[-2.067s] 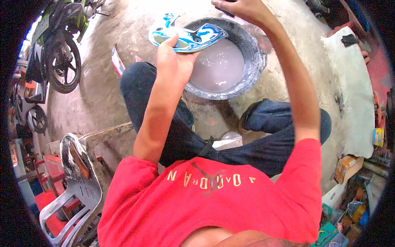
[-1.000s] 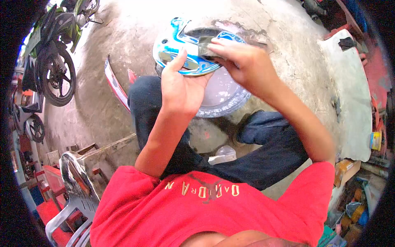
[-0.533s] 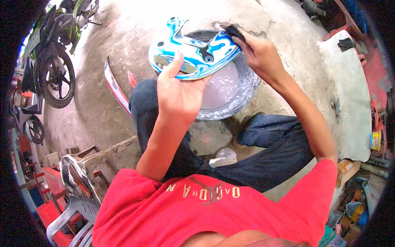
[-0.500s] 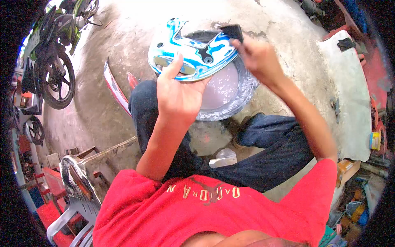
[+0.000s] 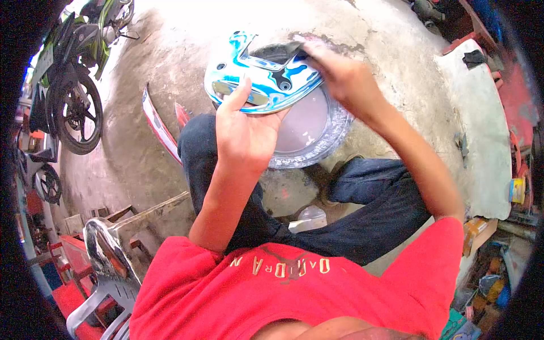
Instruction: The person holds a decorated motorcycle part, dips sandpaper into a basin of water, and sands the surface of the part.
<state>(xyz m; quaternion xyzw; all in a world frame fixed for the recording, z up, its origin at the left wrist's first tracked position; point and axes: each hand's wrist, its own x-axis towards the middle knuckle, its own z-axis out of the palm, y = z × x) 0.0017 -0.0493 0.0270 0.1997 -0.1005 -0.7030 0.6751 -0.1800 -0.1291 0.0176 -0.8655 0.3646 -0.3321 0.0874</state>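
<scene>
A curved motorcycle body panel (image 5: 266,85), patterned in blue and white, is tilted above a round dark basin. My left hand (image 5: 243,127) grips its near edge, thumb on top and the other fingers hidden underneath. At the panel's right end is my right hand (image 5: 345,79), its fingers closed on a dark, thin piece that looks like sandpaper (image 5: 294,52). Motion blurs those fingertips. Cloudy water (image 5: 300,124) lies in the basin (image 5: 326,152), whose rim is whitish and wet.
Red-and-white panel pieces (image 5: 157,124) lie on the concrete floor to the left. A motorcycle (image 5: 76,85) stands at far left, and a grey plastic chair (image 5: 105,272) at lower left. Near my legs is a clear plastic container (image 5: 311,216). A pale sheet (image 5: 481,141) lies on the right.
My right hand has moved left and slightly up along the panel's right end with the sandpaper. The panel has tilted slightly; my left hand keeps its hold.
</scene>
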